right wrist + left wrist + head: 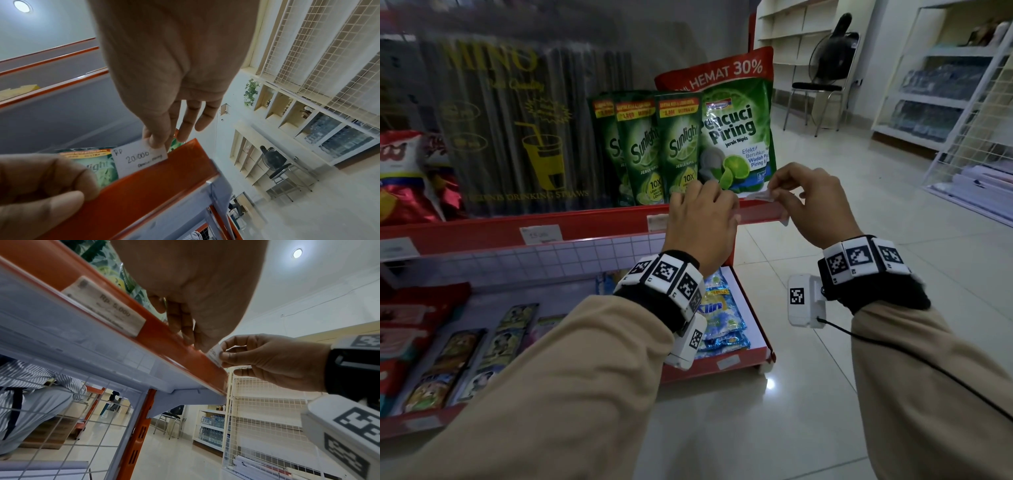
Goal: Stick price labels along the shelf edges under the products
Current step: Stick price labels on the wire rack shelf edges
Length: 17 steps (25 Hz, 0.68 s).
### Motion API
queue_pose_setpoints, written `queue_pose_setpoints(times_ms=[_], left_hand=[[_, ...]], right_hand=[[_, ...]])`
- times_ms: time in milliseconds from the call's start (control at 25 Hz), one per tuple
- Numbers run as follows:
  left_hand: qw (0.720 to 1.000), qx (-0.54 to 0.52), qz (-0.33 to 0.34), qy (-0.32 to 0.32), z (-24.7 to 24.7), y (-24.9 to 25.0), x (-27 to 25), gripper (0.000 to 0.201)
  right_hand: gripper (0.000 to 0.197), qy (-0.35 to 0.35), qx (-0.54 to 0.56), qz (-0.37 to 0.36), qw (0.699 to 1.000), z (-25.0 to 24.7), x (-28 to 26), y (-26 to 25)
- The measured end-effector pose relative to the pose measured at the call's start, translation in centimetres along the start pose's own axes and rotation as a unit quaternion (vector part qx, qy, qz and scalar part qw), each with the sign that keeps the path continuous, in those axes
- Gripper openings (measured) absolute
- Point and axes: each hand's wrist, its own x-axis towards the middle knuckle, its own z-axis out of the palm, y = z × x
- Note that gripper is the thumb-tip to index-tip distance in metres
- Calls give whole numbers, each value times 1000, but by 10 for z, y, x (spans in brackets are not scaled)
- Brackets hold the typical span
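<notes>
Reading "Rp 20.000" (handwritten): price label point(139, 158)

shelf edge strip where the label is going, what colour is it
Red-orange; the shelf edge strip shows best in the right wrist view, just below the white price label.

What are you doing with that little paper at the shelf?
A person is putting up a price label that reads Rp 20.000. The right hand pinches it at the red shelf edge, under the green dish soap pouches. The left hand rests its fingers on that edge. The label is not yet stuck flat.
</notes>
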Motion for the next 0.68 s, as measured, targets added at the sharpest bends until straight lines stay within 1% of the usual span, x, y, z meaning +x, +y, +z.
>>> queue_pose_setpoints(times_ms=[240, 440, 560, 680], left_hand=[[1000, 25, 7, -11, 5, 4, 4, 36], [999, 44, 1, -1, 10, 8, 3, 29], [998, 59, -4, 5, 12, 11, 4, 26], [998, 64, -7, 5, 13, 11, 4, 23]], right_hand=[[11, -77, -39, -29, 996, -10, 7, 3], [17, -95, -55, -14, 994, -9, 6, -2], [17, -94, -74, -37, 992, -9, 1, -5], [17, -104, -113, -43, 987, -7, 2, -5]])
